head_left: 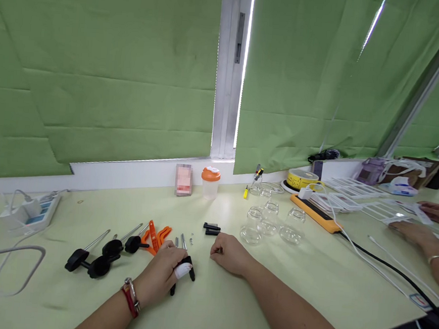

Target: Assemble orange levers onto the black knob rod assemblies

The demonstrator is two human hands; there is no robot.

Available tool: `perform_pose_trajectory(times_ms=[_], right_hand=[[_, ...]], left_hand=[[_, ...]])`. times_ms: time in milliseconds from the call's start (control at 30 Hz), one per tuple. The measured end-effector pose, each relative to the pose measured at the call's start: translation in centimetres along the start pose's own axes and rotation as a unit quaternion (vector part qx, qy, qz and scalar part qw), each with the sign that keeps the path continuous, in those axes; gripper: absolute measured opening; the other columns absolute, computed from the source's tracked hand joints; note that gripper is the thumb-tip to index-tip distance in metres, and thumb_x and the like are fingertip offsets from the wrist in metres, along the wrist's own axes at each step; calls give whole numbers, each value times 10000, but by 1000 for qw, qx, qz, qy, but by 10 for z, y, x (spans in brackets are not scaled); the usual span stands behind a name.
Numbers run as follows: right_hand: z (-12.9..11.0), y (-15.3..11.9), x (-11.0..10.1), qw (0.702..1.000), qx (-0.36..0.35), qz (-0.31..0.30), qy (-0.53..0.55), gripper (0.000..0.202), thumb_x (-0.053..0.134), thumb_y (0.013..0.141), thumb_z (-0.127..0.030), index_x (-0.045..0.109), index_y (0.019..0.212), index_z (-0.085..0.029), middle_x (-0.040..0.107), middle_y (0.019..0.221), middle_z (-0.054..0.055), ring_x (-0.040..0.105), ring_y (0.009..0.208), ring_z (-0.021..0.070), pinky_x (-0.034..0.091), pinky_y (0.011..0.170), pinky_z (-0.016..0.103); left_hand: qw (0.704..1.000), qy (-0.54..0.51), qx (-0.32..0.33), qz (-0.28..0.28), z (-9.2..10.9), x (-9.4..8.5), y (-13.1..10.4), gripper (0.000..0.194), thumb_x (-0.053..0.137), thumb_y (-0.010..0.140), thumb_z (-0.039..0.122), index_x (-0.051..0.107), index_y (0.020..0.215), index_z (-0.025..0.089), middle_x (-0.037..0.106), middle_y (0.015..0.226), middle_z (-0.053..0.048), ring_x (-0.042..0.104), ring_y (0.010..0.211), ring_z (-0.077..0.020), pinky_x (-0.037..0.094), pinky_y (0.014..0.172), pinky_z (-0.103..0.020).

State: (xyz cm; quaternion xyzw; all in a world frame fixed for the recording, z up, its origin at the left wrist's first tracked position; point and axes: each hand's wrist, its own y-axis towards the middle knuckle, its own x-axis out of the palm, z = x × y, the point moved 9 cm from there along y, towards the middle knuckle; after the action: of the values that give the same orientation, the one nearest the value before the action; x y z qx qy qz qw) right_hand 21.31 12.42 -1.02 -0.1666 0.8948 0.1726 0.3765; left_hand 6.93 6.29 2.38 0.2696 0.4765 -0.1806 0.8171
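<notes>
My left hand (162, 267), with a white wrap on one finger, is closed over black-handled tools (192, 270) with thin metal shafts. Its palm hides how many it grips. Curled into a loose fist, my right hand (231, 254) rests on the table; its inner side is hidden. Just beyond it lie two small black comb-like pieces (212, 229). Tiny clear bits (192, 239) are scattered between the hands. Orange plastic clamps (154, 236) lie past my left hand. Left of them are several black-knobbed pieces with metal rods (99, 265).
Upturned clear glass jars (270, 219) stand right of centre. An orange-lidded cup (210, 183) and a small box (184, 180) stand by the wall. An orange power strip (316, 212) trails cables. Another person's hands (413, 234) work at far right. A white power strip (44, 210) sits left.
</notes>
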Motion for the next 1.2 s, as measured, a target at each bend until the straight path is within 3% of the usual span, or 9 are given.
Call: perform_pose_trajectory(times_ms=[1200], right_hand=[[-2,0,5,999,-19,-2,-35,119,563,754,-199,680,736,-208,587,915,19,561,794,134,414,686,220]], left_hand=[[1000,9,-24,-18,-4,4,1,319,361,932,402,434,696,202,491,680,-7,425,732,-196,369,715,-330]])
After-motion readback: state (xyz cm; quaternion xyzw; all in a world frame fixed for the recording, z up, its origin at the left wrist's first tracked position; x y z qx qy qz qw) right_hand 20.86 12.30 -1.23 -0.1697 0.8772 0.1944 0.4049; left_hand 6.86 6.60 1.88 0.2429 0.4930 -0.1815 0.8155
